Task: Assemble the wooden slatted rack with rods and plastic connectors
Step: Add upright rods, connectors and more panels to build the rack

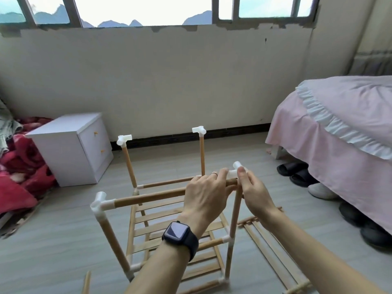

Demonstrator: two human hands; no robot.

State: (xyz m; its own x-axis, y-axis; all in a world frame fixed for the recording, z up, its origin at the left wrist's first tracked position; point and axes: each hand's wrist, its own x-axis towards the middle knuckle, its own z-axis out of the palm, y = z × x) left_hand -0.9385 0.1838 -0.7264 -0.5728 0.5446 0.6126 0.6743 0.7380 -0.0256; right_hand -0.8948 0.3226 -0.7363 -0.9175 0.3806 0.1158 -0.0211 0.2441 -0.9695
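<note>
The partly built wooden rack point(135, 225) stands on the floor, with a slatted shelf point(174, 228) low in its frame. Upright rods carry white plastic connectors at the back left point(124, 140), back right point(199, 130) and front left point(99, 201). A horizontal rod point(148, 197) runs from the front left connector to the right. My left hand point(206, 195), with a ring and a dark watch on the wrist, grips that rod's right end. My right hand point(253, 190) pinches a white connector point(235, 169) on top of the front right upright point(235, 211), just beside the rod's end.
A second slatted panel point(275, 251) lies on the floor to the right. One loose rod point(86, 283) lies at the bottom left. A white bedside cabinet point(74, 147) and red blankets point(19, 166) stand left, a pink-covered bed point(339, 134) with shoes point(297, 172) under it at right.
</note>
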